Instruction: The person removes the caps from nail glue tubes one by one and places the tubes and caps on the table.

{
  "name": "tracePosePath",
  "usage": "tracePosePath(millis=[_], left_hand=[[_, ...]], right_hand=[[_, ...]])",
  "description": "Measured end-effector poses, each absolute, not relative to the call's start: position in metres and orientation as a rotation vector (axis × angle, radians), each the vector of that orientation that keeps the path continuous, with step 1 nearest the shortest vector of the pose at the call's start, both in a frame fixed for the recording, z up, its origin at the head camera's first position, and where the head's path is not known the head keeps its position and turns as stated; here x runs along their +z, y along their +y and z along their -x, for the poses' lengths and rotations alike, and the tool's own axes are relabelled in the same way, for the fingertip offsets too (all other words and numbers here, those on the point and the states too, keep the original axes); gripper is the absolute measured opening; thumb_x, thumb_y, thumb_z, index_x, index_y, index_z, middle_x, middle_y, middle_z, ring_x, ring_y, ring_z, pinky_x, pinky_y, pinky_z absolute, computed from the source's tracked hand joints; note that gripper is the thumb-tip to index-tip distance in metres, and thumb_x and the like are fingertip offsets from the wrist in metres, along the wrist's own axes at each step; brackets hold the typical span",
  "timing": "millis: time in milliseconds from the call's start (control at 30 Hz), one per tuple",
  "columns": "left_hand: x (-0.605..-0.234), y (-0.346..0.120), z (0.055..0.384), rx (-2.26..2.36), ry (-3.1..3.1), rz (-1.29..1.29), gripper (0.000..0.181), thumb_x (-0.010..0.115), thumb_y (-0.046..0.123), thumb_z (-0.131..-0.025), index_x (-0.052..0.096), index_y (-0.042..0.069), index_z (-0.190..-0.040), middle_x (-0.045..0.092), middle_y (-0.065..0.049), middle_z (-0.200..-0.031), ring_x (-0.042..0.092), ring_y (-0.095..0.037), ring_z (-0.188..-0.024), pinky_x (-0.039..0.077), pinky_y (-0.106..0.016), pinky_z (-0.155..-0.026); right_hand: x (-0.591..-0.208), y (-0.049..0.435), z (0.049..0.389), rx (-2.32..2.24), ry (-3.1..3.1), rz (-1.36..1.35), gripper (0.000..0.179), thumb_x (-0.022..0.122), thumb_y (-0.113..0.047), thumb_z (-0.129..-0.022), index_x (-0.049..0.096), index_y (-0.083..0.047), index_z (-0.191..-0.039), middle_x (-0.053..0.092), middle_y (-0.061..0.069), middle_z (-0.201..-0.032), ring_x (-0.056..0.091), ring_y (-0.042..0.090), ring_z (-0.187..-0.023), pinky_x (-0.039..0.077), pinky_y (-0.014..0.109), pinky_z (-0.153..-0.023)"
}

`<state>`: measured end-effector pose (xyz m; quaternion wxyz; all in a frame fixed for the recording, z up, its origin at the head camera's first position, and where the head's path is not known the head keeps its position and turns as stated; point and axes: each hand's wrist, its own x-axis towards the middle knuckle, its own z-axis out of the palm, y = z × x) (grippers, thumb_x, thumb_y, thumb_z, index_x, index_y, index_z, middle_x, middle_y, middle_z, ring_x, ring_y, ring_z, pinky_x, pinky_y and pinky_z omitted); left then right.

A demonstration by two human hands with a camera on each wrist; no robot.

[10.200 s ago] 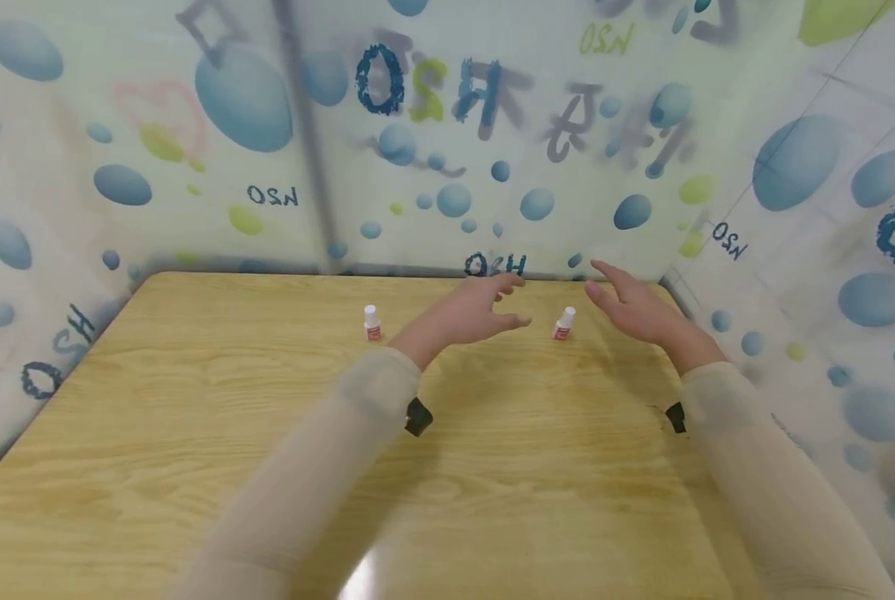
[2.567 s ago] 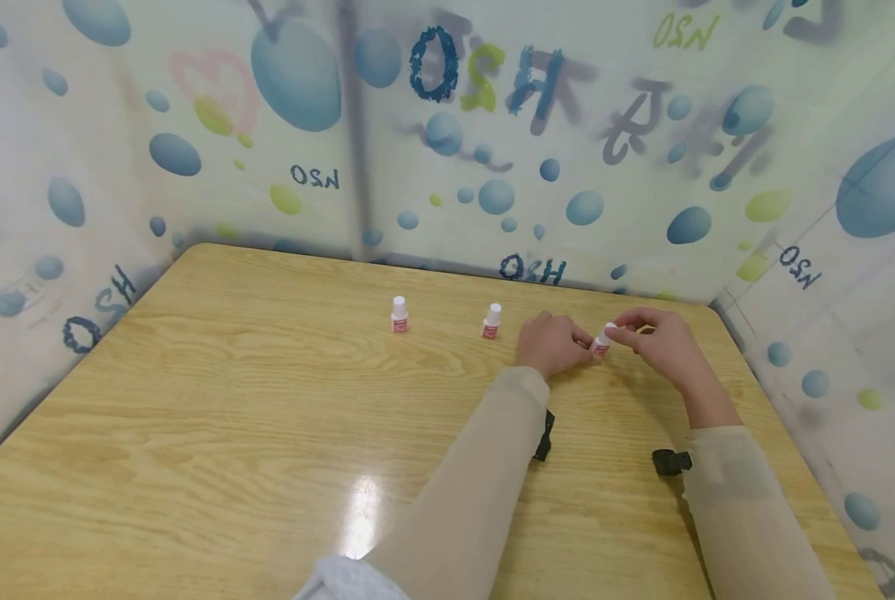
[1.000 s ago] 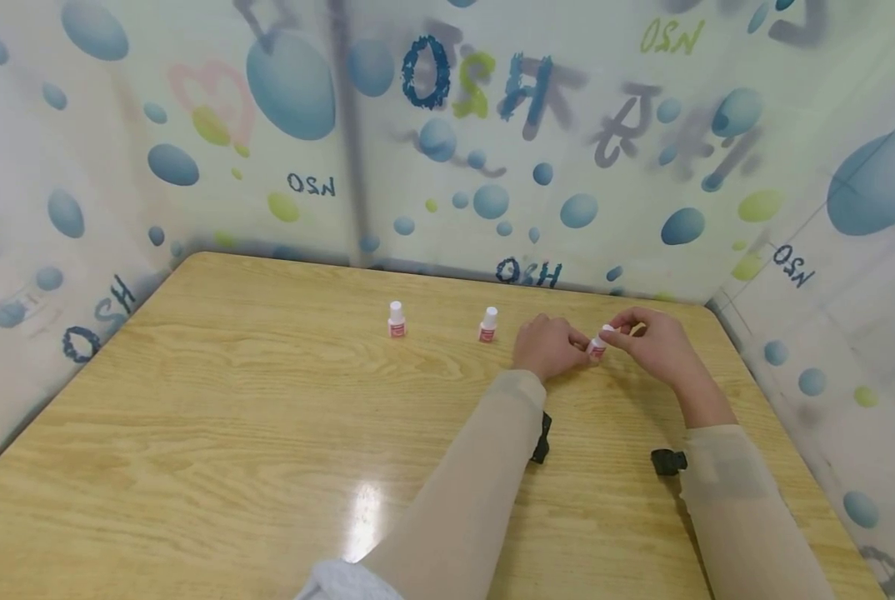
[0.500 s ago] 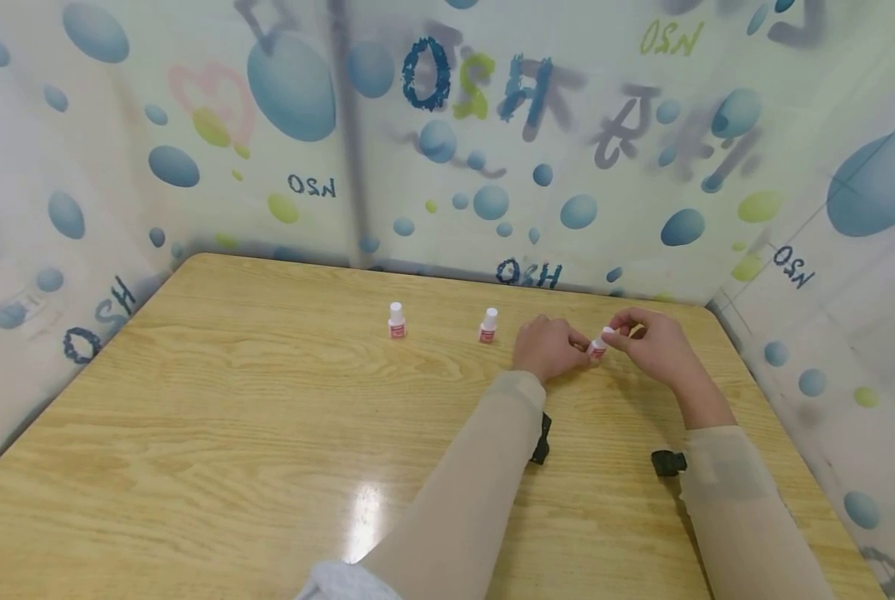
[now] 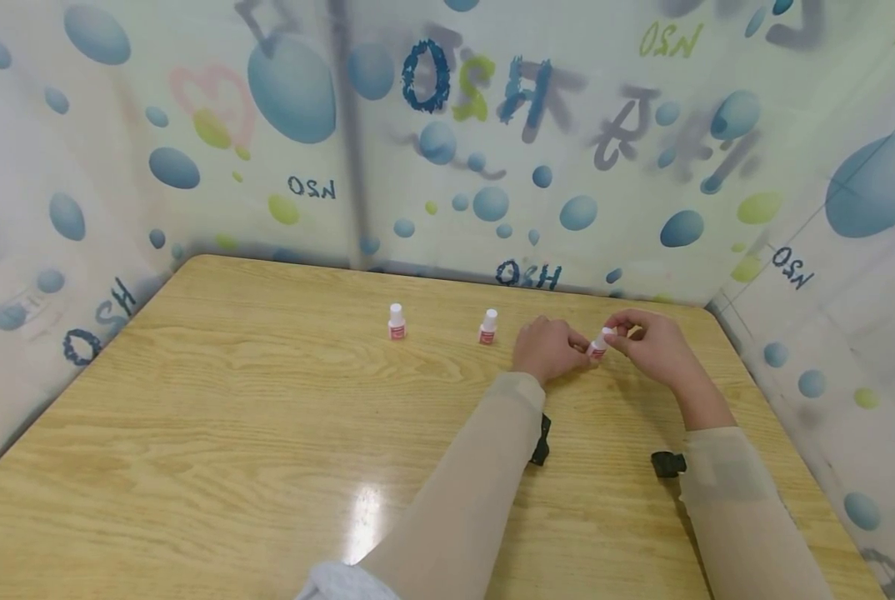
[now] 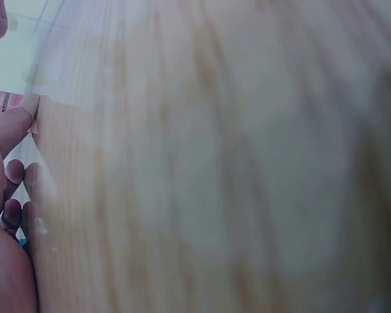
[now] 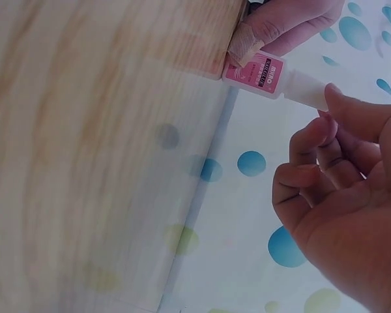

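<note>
A small white nail glue bottle (image 5: 596,352) with a pink label stands at the right of the table, its base down on the wood. My left hand (image 5: 548,347) grips its lower body between thumb and fingers. With thumb and fingertip my right hand (image 5: 653,348) pinches the white cap (image 7: 305,90); its other fingers are curled in the right wrist view. Two similar bottles stand upright to the left: a nearer one (image 5: 488,327) and a farther one (image 5: 397,322). The left wrist view catches only part of the left hand (image 6: 6,169) and the label.
The wooden table (image 5: 252,417) meets a patterned back wall (image 5: 447,167) of blue and green drops. Another patterned wall (image 5: 830,333) runs close along the right edge. A black wrist device (image 5: 668,464) hangs under the right sleeve.
Ten seconds ago both hands were apart in the air around the right bottle, touching nothing. By 2.6 seconds ago they held it; since then they have barely moved.
</note>
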<state>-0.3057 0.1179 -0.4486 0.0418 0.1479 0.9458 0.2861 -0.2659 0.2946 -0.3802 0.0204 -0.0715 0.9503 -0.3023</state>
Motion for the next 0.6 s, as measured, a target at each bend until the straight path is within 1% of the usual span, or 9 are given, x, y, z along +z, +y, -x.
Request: tracePosePath(millis=[133,267,433,600], left_hand=[[-0.4489,0.1175,0.3059,0.886,2.897,-0.459,0.024,0.079,0.057,-0.09,0.081,0.051,-0.113,0.076,0.023,-0.123,0.061,-0.012,-0.121,0.046,-0.035,-0.104],[-0.4498,0.1179,0.3067,0.894,2.898,-0.464,0.023,0.079,0.057,-0.09,0.081,0.051,-0.113,0.076,0.023,-0.124,0.062,-0.013,-0.122,0.046,-0.035,-0.104],[-0.4495,0.1177,0.3069,0.898,2.894,-0.459,0.026,0.08,0.057,-0.09,0.081,0.05,-0.114,0.075,0.024,-0.125,0.059,-0.013,-0.12,0.046,-0.035,-0.103],[-0.4489,0.1173,0.306,0.904,2.888,-0.459,0.025,0.08,0.056,-0.09,0.081,0.049,-0.114,0.075,0.024,-0.125,0.058,-0.012,-0.117,0.046,-0.035,-0.102]], right_hand=[[-0.3785,0.293,0.266,-0.966,2.925,0.15,0.036,0.069,-0.036,-0.104,0.07,-0.006,-0.126,0.059,0.008,-0.105,0.055,0.024,-0.088,0.046,0.029,-0.066],[-0.3782,0.2925,0.2659,-0.961,2.924,0.111,0.042,0.069,-0.042,-0.103,0.07,-0.007,-0.126,0.059,0.009,-0.109,0.055,0.026,-0.095,0.048,0.03,-0.068],[-0.3789,0.2928,0.2662,-0.958,2.939,0.099,0.04,0.069,-0.041,-0.104,0.07,-0.006,-0.123,0.056,0.01,-0.106,0.054,0.026,-0.092,0.047,0.03,-0.067],[-0.3797,0.293,0.2669,-0.97,2.942,0.108,0.039,0.069,-0.039,-0.104,0.071,-0.005,-0.122,0.057,0.009,-0.105,0.056,0.023,-0.088,0.047,0.029,-0.064]])
